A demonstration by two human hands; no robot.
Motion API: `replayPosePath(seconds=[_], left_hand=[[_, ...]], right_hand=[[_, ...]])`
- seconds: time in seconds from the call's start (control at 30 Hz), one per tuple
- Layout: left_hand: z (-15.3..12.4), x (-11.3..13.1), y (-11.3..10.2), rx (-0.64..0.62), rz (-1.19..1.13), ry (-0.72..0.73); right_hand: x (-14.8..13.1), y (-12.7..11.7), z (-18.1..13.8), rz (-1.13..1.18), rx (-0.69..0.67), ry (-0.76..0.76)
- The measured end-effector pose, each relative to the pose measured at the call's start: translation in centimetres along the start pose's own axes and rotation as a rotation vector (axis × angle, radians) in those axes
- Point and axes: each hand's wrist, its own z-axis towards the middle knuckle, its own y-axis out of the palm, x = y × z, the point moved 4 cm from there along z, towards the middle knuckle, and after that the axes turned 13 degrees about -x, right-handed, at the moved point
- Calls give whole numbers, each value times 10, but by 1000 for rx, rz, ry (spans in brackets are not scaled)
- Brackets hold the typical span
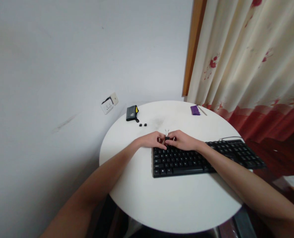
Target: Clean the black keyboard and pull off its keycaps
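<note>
Right hand (183, 140) pinches black wire-armed clip (167, 138) by keyboard (184, 162), left hand (151, 139) beside, hold unclear; best kept upright, steady.

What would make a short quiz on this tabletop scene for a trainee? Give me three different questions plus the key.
1. Multiple choice: what is between the left hand and right hand? A) a red ceramic mug; B) a small black piece with two thin silvery wires; C) a clear glass bottle.
2. Count: how many tiny black pieces lie near the dark grey rectangular pouch?
3. Left or right: in the picture, on which side of that pouch is the purple rectangular cloth-like item?

Key: 1. B; 2. two; 3. right.
</note>
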Motion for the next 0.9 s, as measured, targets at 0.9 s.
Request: replayPosePath(seconds=[0.9], left_hand=[[6,-3,2,29,-44,90]], right_hand=[[29,11,13,82,289,279]])
